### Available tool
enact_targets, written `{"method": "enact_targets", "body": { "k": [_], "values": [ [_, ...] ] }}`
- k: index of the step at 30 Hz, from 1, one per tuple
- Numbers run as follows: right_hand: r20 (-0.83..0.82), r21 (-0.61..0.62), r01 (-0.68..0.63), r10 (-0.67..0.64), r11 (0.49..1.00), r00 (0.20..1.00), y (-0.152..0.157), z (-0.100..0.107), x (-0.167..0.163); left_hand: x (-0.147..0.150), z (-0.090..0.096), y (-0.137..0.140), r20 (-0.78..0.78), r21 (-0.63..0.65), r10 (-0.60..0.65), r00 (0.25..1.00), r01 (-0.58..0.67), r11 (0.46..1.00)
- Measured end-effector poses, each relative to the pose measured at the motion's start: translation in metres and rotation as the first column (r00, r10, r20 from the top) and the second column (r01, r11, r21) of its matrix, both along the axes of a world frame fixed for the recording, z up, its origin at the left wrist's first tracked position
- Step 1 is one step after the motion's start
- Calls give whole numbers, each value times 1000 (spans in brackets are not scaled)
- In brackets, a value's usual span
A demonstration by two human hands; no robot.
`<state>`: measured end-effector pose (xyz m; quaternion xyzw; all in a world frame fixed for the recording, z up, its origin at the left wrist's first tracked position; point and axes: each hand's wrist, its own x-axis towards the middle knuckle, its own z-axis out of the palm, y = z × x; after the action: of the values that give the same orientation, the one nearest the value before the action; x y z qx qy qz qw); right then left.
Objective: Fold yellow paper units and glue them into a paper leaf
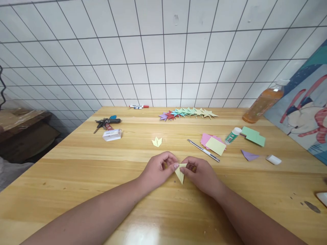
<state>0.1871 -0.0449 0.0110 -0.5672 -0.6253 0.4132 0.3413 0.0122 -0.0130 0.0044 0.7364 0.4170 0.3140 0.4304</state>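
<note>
Pale yellow folded paper is pinched between both hands, its pointed end facing me. My left hand is closed on its left upper edge, thumb on top. My right hand grips the right upper edge with thumb and fingertips. Beyond my left hand lies a small yellow folded paper piece with pointed tips. A utility knife rests beyond my right hand, beside a yellow paper sheet lying on pink sheets.
Along the tiled wall sits a row of colored folded paper pieces and a marker. Keys and a small white box are left. Rightward are a glue stick, green sheets, purple paper, an eraser and a bottle.
</note>
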Motion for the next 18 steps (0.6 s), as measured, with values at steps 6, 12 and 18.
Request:
{"method": "enact_targets", "body": {
  "k": [6, 12, 18],
  "values": [
    [1, 13, 32, -33, 999, 999, 0, -2, -2, 1, -5, 3, -5, -50, -10, 1000, 10, 999],
    [11, 43, 67, -67, 997, 998, 1, -1, 0, 1, -3, 2, -26, -77, -76, 997, 74, 994],
    [85, 121, 61, -72, 991, 994, -2, -5, 0, 2, -4, 2, -21, -136, -106, 994, 103, 985]
  ]
}}
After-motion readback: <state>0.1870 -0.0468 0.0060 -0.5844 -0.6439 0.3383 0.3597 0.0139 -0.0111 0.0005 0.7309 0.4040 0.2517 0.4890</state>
